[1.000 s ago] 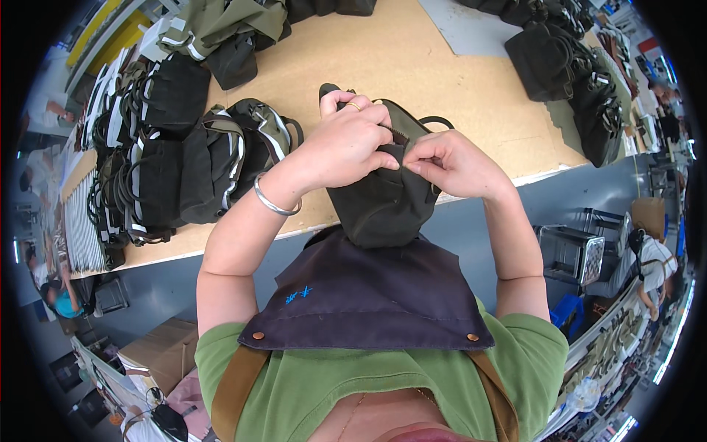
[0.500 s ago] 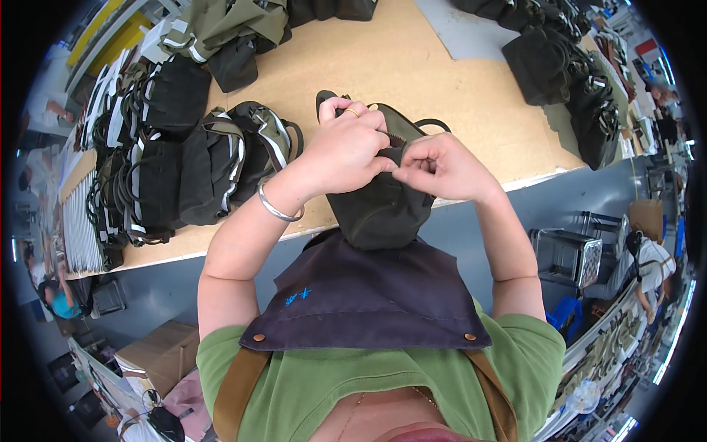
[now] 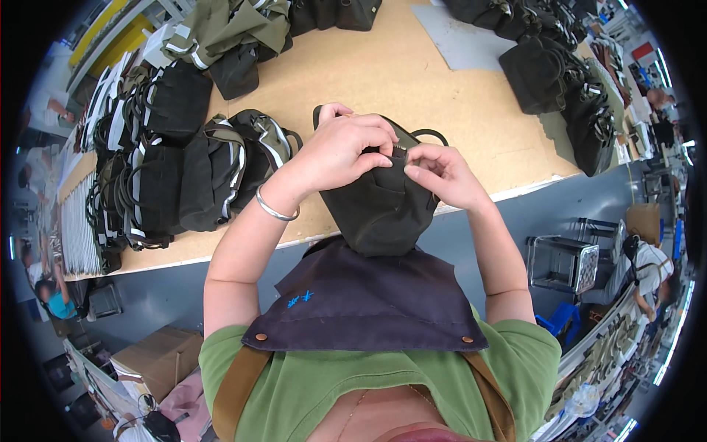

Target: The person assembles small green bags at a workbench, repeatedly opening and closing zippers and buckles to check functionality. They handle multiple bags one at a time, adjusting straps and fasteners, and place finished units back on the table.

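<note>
A dark olive bag [image 3: 387,214] with a short dark loop handle rests at the table's front edge, its lower end against my apron. My left hand [image 3: 346,151] lies over its far left part, fingers bent and thumb pinching the fabric beside the zipper. My right hand [image 3: 445,173] pinches the right side of the opening between thumb and forefinger. A short stretch of zipper teeth [image 3: 399,151] shows between the two hands. Whatever lies under my left palm is hidden.
Several dark bags with white-edged straps [image 3: 221,166] are packed together on the left of the wooden table [image 3: 383,81]. More dark bags [image 3: 534,74] line the far right, near a grey sheet [image 3: 464,37]. A metal-framed stool [image 3: 563,261] stands beyond the table edge at right.
My right hand has shifted slightly right and its fingers have opened out a little. My left fingers have drawn together, and more of the bag's front panel shows between my hands.
</note>
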{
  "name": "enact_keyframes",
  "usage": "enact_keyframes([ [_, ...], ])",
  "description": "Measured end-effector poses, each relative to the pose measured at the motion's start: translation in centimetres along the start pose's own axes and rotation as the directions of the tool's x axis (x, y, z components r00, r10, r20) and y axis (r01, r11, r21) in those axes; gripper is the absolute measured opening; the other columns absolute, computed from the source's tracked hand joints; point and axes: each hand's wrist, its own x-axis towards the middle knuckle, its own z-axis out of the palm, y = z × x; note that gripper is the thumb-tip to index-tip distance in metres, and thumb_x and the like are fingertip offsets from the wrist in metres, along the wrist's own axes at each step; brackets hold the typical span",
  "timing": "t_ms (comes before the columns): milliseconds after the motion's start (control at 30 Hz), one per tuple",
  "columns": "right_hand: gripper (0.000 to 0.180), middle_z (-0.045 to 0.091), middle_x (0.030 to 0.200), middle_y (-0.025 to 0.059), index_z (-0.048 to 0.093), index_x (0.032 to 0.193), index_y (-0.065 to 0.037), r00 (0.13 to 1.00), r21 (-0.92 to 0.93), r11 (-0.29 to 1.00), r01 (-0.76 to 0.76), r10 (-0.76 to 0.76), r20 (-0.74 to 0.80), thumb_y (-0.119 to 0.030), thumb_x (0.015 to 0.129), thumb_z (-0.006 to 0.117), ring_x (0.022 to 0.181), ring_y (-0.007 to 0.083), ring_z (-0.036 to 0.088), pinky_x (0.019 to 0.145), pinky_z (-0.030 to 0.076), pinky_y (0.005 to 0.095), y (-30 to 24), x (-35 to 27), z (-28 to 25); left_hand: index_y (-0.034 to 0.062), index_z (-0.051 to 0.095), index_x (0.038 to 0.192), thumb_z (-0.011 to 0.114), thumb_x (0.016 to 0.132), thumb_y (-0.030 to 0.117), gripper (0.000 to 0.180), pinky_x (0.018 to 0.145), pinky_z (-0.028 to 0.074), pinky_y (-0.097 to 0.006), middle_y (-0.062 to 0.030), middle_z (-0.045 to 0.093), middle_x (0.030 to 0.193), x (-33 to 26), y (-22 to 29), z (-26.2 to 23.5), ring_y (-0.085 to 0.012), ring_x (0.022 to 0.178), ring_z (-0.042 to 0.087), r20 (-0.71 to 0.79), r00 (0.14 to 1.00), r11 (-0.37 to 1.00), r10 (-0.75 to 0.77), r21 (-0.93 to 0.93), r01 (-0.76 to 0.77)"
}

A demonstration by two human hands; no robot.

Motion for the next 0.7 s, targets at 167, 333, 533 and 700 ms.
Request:
enact_keyframes([
  [167, 0.009, 0.054, 0.069, -0.0091, 0.066, 0.097, -0.001, 0.991, 0.107, 0.994, 0.019, -0.004, -0.136, -0.006, 0.089, 0.063, 0.055, -0.0035, 0.04, 0.048, 0.029, 0.017, 1.7, 0.2, 0.6, 0.0133, 0.064, 0.079, 0.071, 0.081, 0.02, 0.01, 0.091, 0.025, -0.036, 0.004, 0.065, 0.08, 0.2, 0.8, 0.0, -0.0145, 0.082, 0.057, 0.018, 0.998, 0.998, -0.056, 0.026, 0.056],
  [333, 0.006, 0.043, 0.054, -0.0117, 0.069, 0.088, -0.003, 0.98, 0.036, 0.999, 0.005, 0.002, -0.198, -0.009, 0.087, 0.067, 0.047, -0.0027, 0.031, 0.044, 0.023, 0.02, 0.8, 0.2, 1.2, 0.0126, 0.064, 0.078, 0.071, 0.081, 0.023, 0.013, 0.092, 0.025, -0.037, 0.0024, 0.059, 0.069, 0.0, 0.6, 0.7, -0.0164, 0.073, 0.055, -0.018, 0.999, 0.995, -0.05, 0.088, 0.052],
  [533, 0.005, 0.042, 0.052, -0.0091, 0.071, 0.086, -0.005, 0.971, -0.076, 0.995, 0.064, -0.08, -0.226, -0.007, 0.084, 0.067, 0.047, -0.0008, 0.03, 0.044, 0.024, 0.0218, 0.8, 0.0, 1.5, 0.0136, 0.065, 0.075, 0.072, 0.08, 0.027, 0.016, 0.095, 0.026, -0.039, 0.0004, 0.051, 0.06, -0.1, 1.5, 0.8, -0.0167, 0.068, 0.053, -0.043, 0.988, 0.981, -0.148, 0.12, 0.152],
  [700, 0.006, 0.042, 0.053, -0.0078, 0.071, 0.087, -0.004, 0.963, -0.107, 0.99, 0.094, -0.118, -0.243, -0.007, 0.084, 0.067, 0.048, 0.0003, 0.031, 0.045, 0.025, 0.0224, 0.5, -0.2, 1.9, 0.0135, 0.065, 0.074, 0.073, 0.079, 0.027, 0.016, 0.094, 0.027, -0.039, 0.0011, 0.052, 0.06, -0.1, 1.6, 0.7, -0.0164, 0.069, 0.053, -0.048, 0.984, 0.981, -0.171, 0.088, 0.175],
])
